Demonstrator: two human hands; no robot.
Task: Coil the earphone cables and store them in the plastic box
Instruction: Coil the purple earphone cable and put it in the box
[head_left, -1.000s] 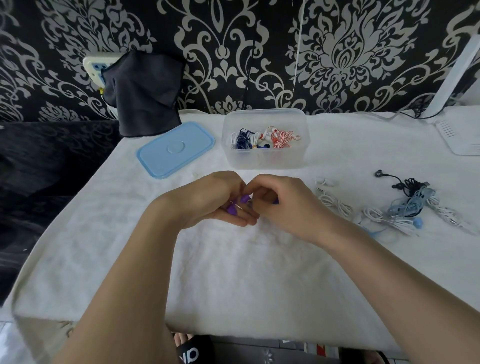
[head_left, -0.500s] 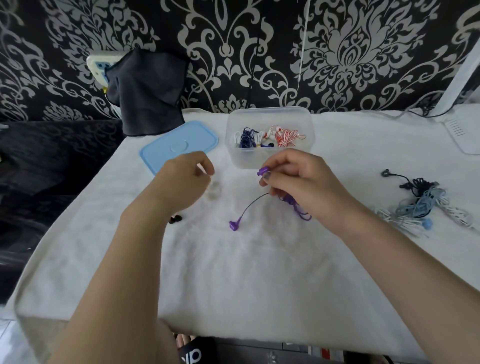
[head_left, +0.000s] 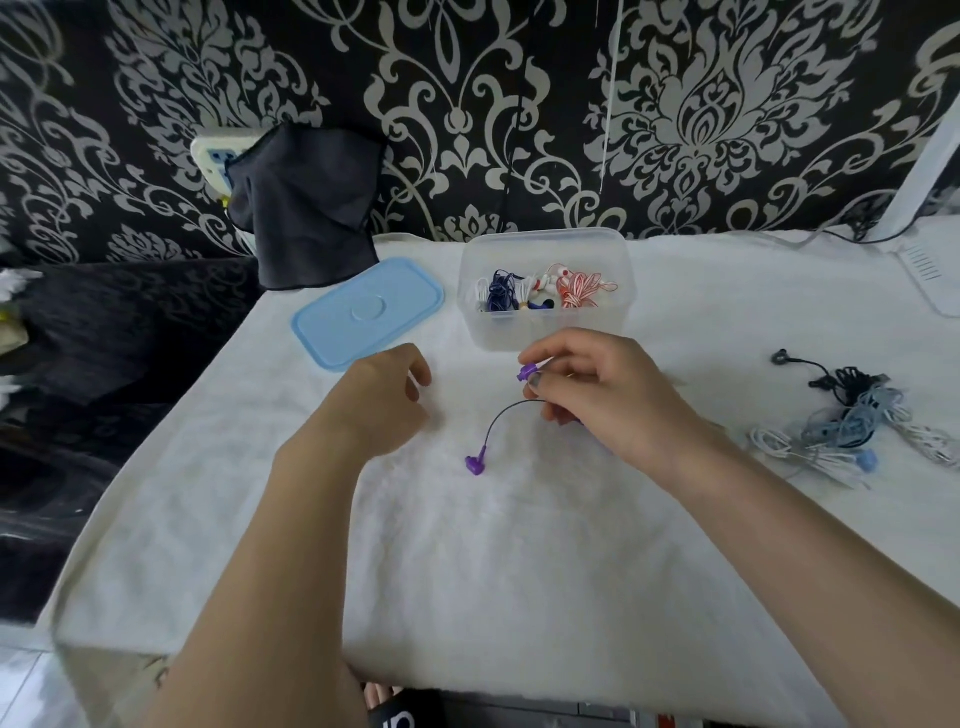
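**Purple earphone pinched in right hand, just in front of the plastic box**

We start at the fingers. The right hand (head_left: 608, 395) has its thumb and forefinger curled and pinching one bud of the purple earphones (head_left: 529, 372); the remaining fingers are curled over what we take to be the bundled cable, though that part is hidden under the hand. A thin, dark cable arcs out from under those fingers and ends in the second bud, a small glossy purple piece lying on the cloth in front of the box and left of the right hand. The left hand (head_left: 382, 402) holds nothing; its fingers hang loosely curled above the cloth.

We take the plastic box (head_left: 545, 332) as our landmark. It is translucent, rectangular with rounded corners, lidless, and holds several coiled earphones in dark blue, white and red-and-white. The right hand sits just in front of its near wall; the left hand is in front and to the left. The light blue lid (head_left: 366, 314), a flat rounded rectangle with a raised rim and a circular mark, lies just left of the box. Well to the right of the box lies a tangled heap of earphones (head_left: 852, 421), black, pale blue and white. All rest on a white, soft-textured tablecloth (head_left: 493, 571). Behind and left of the box hangs a dark cloth (head_left: 306, 208).
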